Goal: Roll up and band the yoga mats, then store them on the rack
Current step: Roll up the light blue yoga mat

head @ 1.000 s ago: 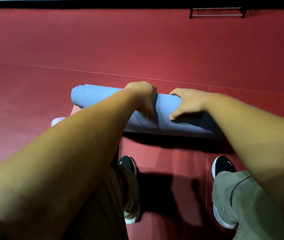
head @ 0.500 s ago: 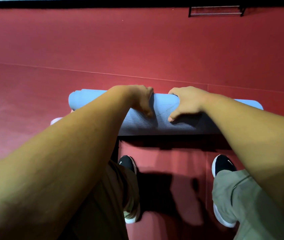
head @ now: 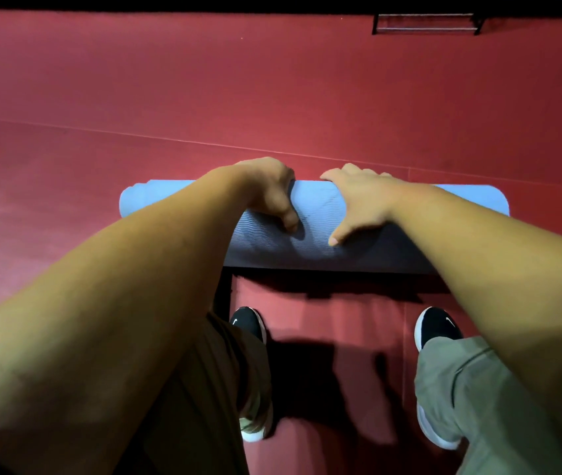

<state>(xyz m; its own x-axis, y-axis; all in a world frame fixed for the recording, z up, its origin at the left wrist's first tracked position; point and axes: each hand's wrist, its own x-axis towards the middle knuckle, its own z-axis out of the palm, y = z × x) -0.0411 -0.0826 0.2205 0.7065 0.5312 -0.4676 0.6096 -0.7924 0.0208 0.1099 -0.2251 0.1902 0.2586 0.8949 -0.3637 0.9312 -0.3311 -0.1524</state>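
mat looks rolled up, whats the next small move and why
Probably pin the blue mat roll with the left hand and free the right hand for a band: no flat mat shows beyond the roll, and nothing binds it.

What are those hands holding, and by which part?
Both the left hand and the right hand grip the rolled blue yoga mat near its middle, fingers curled over its far side, thumbs on the near side.

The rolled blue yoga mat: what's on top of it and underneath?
On top, the left hand and right hand grip the rolled blue yoga mat, thumbs on its near side. It lies on the red floor; anything directly beneath or inside the roll is hidden.
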